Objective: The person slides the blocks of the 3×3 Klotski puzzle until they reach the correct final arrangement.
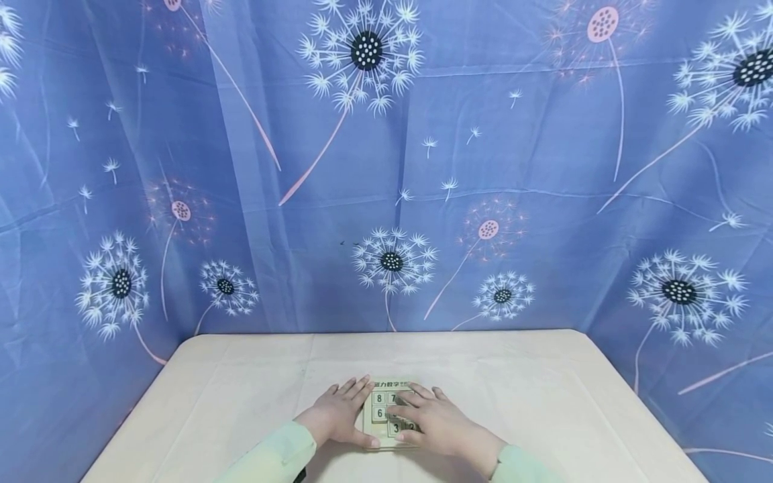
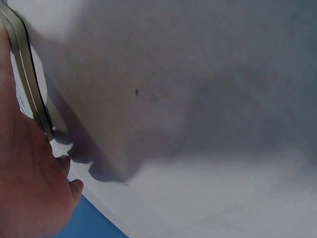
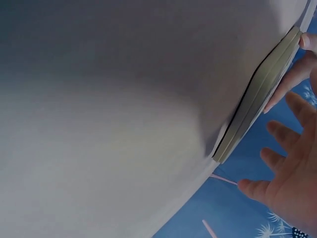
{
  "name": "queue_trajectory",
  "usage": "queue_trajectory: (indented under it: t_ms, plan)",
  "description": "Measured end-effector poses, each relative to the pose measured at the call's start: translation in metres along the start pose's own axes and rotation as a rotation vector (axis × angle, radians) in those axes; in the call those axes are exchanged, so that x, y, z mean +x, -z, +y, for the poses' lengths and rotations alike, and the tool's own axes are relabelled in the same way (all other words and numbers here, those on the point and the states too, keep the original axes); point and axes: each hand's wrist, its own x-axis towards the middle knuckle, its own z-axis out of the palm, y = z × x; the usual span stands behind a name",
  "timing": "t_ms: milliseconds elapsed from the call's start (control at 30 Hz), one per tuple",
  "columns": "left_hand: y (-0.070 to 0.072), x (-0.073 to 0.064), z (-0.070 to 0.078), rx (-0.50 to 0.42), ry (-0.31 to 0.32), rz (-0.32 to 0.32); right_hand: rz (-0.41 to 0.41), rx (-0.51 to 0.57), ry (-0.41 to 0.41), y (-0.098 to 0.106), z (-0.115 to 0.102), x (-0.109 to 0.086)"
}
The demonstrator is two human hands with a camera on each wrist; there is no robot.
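A cream number sliding puzzle (image 1: 391, 445) lies flat on the table, its square tiles marked with black digits. The 8 (image 1: 379, 398), 6 (image 1: 379, 413) and 3 (image 1: 396, 428) show clearly; other tiles are partly covered by fingers. My left hand (image 1: 341, 410) rests along the puzzle's left side, fingers extended at the upper corner and thumb at the lower one. Over the right part of the tiles, my right hand (image 1: 437, 426) spreads its fingers, with the index fingertip reaching the middle tiles. The right wrist view shows the puzzle's thick side (image 3: 260, 96) beside the spread fingers (image 3: 280, 136).
A pale cloth-covered table (image 1: 253, 382) spreads around the puzzle. Blue curtains (image 1: 326, 268) printed with dandelions surround it at the back and both sides. Light green sleeves (image 1: 272, 456) cover both forearms.
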Motion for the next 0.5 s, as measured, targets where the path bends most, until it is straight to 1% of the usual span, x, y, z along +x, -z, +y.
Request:
queue_trajectory:
  t_ms: [133, 500]
  plan:
    - [-0.0005, 0.0001, -0.0003, 0.009, -0.007, 0.002, -0.006, -0.006, 0.003, -0.0007, -0.0024, 0.0032]
    - [-0.0006, 0.0006, -0.0014, 0.001, -0.006, 0.0, -0.055, -0.017, -0.033, -0.0066, -0.0056, 0.0087]
